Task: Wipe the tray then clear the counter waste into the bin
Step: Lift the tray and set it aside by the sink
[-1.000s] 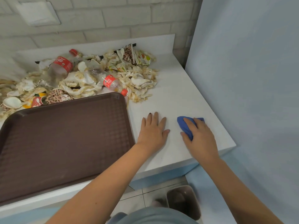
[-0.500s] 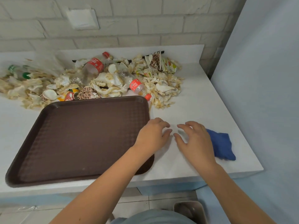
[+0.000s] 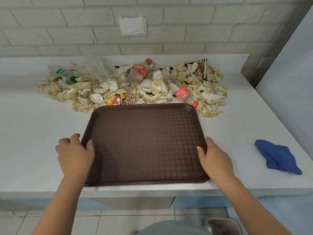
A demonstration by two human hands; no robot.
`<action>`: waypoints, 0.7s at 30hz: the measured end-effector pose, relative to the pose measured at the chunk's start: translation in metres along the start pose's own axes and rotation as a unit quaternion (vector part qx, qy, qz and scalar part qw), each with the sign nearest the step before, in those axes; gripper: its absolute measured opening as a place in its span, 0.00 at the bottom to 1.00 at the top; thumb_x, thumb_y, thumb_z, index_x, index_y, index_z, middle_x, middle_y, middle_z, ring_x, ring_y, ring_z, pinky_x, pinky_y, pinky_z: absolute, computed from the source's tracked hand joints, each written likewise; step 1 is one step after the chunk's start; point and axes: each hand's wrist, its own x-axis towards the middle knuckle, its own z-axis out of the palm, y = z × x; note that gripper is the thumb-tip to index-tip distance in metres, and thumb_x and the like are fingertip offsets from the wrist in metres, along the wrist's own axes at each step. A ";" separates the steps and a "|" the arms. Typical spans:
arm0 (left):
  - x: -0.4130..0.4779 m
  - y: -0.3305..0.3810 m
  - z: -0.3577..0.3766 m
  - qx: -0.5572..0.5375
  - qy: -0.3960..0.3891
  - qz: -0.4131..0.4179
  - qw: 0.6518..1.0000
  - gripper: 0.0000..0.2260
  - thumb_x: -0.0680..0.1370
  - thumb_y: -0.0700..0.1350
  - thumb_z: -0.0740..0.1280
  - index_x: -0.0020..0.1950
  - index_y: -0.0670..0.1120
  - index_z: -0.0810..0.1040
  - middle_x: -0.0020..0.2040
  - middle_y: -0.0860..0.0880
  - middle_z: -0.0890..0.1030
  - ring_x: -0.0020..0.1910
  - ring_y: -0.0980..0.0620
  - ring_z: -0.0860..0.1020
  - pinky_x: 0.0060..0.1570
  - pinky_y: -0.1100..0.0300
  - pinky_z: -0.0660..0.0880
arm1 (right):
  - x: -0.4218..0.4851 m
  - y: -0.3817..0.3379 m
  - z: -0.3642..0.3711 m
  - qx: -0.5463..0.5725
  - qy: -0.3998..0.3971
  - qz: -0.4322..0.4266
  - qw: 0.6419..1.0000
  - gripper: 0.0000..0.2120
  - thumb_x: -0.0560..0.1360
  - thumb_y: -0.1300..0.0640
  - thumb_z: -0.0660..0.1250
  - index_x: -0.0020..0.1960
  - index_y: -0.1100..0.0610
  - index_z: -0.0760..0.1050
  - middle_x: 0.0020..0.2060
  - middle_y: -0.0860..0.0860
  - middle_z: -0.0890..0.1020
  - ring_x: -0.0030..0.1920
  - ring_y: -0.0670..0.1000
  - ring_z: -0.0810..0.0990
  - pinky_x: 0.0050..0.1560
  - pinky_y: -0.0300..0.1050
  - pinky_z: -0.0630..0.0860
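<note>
I have the brown tray (image 3: 144,141) by its two short sides. My left grip (image 3: 75,155) is closed on the rim at about 8 o'clock, thumb over the lip and fingers curled round the outside. My right grip (image 3: 215,160) takes the opposite rim at about 4 o'clock in the same way. A hold on both sides keeps the tray level and lets me steer it square.

The tray sits at the front of the white surface (image 3: 33,133); whether it lies flat or is just lifted I cannot tell. Its far edge meets the waste pile (image 3: 132,87) of crumpled paper, wrappers and bottles at 12 o'clock. The blue cloth (image 3: 277,158) lies loose at 3 o'clock, well apart from either grip, so I judge the wiping done and the clearing about to begin. The bin (image 3: 223,226) stands on the floor at 5 o'clock, below the front edge, handy for tipping waste into.
</note>
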 end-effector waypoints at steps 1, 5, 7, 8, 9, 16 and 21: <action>0.004 -0.010 0.001 0.012 -0.017 -0.015 1.000 0.21 0.77 0.48 0.65 0.65 0.36 0.72 0.58 0.31 0.70 0.58 0.32 0.68 0.54 0.40 0.69 | 0.000 0.000 0.003 -0.014 0.012 0.013 1.000 0.20 0.80 0.46 0.52 0.67 0.55 0.66 0.52 0.53 0.80 0.46 0.55 0.79 0.41 0.47 0.76; 0.020 -0.040 0.011 -0.008 -0.100 0.009 0.995 0.18 0.78 0.49 0.64 0.59 0.36 0.76 0.52 0.34 0.76 0.53 0.34 0.74 0.50 0.45 0.72 | -0.005 -0.013 0.012 -0.048 0.052 0.067 0.995 0.17 0.81 0.51 0.52 0.62 0.59 0.72 0.51 0.57 0.79 0.47 0.59 0.78 0.40 0.46 0.70; 0.023 -0.047 0.013 -0.040 -0.107 0.021 0.993 0.13 0.78 0.44 0.63 0.56 0.37 0.76 0.50 0.36 0.78 0.49 0.35 0.76 0.47 0.47 0.73 | -0.008 -0.020 0.013 -0.032 0.070 0.093 0.993 0.15 0.81 0.54 0.54 0.59 0.61 0.73 0.51 0.60 0.78 0.47 0.61 0.78 0.40 0.46 0.68; 0.025 -0.050 0.013 -0.057 -0.107 0.026 0.992 0.11 0.78 0.42 0.62 0.55 0.37 0.76 0.49 0.37 0.78 0.48 0.37 0.76 0.45 0.49 0.73 | -0.011 -0.023 0.013 -0.022 0.080 0.102 0.991 0.15 0.81 0.54 0.55 0.58 0.62 0.74 0.51 0.60 0.79 0.47 0.62 0.78 0.40 0.46 0.67; 0.026 -0.054 0.013 -0.076 -0.105 0.033 0.991 0.10 0.78 0.41 0.61 0.54 0.37 0.76 0.49 0.38 0.78 0.46 0.38 0.76 0.43 0.50 0.72 | -0.014 -0.026 0.013 -0.013 0.093 0.107 0.990 0.14 0.80 0.55 0.56 0.57 0.62 0.74 0.51 0.61 0.79 0.47 0.62 0.78 0.39 0.46 0.67; 0.050 -0.075 -0.035 -0.250 -0.079 0.028 0.965 0.03 0.78 0.41 0.60 0.50 0.43 0.72 0.44 0.47 0.76 0.42 0.48 0.73 0.42 0.56 0.66 | -0.045 -0.077 0.001 0.088 0.176 0.107 0.975 0.12 0.79 0.56 0.58 0.58 0.61 0.74 0.51 0.61 0.80 0.49 0.63 0.78 0.43 0.46 0.68; 0.100 -0.085 -0.057 -0.295 -0.069 -0.012 0.953 0.05 0.78 0.42 0.61 0.53 0.44 0.73 0.46 0.49 0.76 0.46 0.47 0.74 0.46 0.55 0.68 | -0.017 -0.128 -0.010 0.139 0.176 0.066 0.972 0.13 0.80 0.57 0.58 0.61 0.62 0.73 0.51 0.60 0.81 0.50 0.63 0.77 0.43 0.45 0.66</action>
